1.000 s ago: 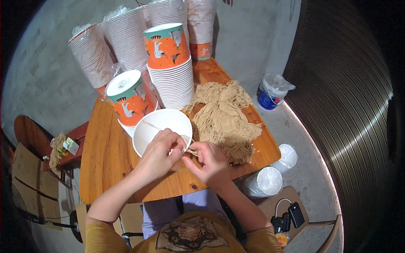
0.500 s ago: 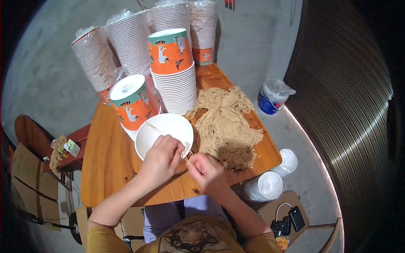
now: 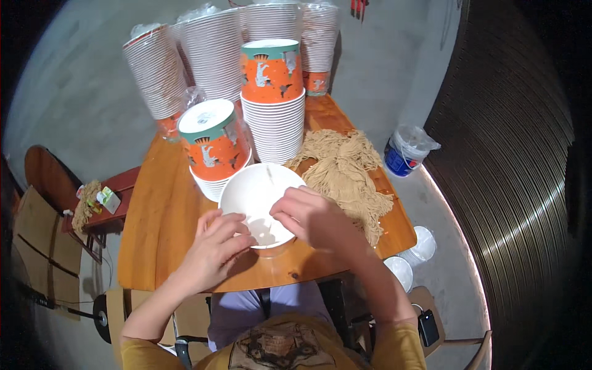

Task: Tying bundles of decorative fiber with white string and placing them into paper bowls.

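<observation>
A white paper tub stands mouth up at the table's near side, with a thin pale strand against its inner far wall. My left hand is at its near left rim, fingers apart and bent, with no held thing visible. My right hand reaches over the right rim, its fingertips pinched together inside the mouth. What the pinch holds, if anything, is hidden. Just beyond my right hand lies a heap of tan stringy strands.
Behind the tub stand upside-down stacks of orange and green paper tubs and plastic-wrapped stacks. Right of the wooden table, a lidded bucket and white containers sit on the floor. A red bench is at left.
My hands were together at the tub's near right rim, pinching a thin strand. They have parted, the left to the near left rim, the right into the mouth. The view has shifted.
</observation>
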The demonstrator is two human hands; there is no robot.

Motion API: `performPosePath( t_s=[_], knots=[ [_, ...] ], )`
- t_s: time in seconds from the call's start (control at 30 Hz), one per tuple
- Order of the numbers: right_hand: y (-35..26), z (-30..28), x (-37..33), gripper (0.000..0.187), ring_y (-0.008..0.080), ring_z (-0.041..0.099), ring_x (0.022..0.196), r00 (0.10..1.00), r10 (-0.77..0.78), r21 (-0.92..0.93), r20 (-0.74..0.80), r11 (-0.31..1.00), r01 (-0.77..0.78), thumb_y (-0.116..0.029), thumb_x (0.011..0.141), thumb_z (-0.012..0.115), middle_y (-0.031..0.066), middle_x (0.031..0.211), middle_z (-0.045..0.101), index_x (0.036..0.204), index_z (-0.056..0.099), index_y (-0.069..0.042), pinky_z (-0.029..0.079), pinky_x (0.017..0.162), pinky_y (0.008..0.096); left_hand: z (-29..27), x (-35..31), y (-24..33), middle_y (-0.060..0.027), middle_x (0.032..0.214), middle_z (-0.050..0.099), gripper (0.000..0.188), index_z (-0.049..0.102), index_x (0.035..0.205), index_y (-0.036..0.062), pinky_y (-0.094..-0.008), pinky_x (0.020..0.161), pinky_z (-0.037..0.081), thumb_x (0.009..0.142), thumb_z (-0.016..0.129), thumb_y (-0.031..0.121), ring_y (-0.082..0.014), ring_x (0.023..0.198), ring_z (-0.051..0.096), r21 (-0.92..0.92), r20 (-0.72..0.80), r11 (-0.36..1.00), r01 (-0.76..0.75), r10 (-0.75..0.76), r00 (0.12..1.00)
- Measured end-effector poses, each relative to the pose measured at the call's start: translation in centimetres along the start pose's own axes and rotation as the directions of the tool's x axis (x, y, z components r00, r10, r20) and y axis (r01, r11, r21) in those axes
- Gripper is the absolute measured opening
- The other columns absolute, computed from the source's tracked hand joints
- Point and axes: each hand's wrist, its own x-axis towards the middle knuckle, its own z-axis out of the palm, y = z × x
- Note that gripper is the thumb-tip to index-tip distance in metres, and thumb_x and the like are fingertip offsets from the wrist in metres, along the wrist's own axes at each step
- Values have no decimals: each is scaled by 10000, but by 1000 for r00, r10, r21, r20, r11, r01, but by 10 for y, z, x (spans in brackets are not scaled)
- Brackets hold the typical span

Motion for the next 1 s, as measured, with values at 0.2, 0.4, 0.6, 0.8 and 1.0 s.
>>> performPosePath(
  t_s=[0.2,0.4,0.6,0.8,1.0],
  knots=[
    [3,38,16,90,306,608,786,999,13,182,43,983,-20,-126,842,624,122,802,618,858,619,-38,491,707,397,0,-14,-12,-7,876,596,127,632,931,92,-458,1084,171,837,623,177,-146,991,564,-308,-4,884,352,-371,928],
    [-1,41,18,94,321,607,757,997,69,168,20,983,-71,-131,850,610,132,770,619,865,603,-38,492,687,409,29,9,-9,2,766,558,183,623,821,92,-371,996,249,847,668,268,-147,837,518,-169,-149,870,463,-487,861],
    [8,46,24,126,377,630,712,970,226,30,-88,974,-224,-159,897,560,186,733,625,867,571,-37,504,629,484,25,8,-7,-20,767,523,150,548,766,81,-368,998,241,835,628,187,-172,885,503,-211,-108,864,458,-486,867],
    [-2,48,31,141,387,635,727,947,317,58,-56,948,-314,-164,905,552,196,733,635,866,567,-30,506,634,483,14,-5,-3,-50,821,499,130,551,820,90,-482,1021,254,823,646,178,-221,886,539,46,-140,983,176,-168,976],
    [5,45,33,132,372,616,766,968,251,163,-7,955,-247,-156,896,581,191,787,628,903,589,-25,482,679,446,3,-18,-12,-76,932,489,202,572,937,92,-522,1009,297,776,683,142,-242,988,528,253,-64,967,10,6,998]
  ],
)
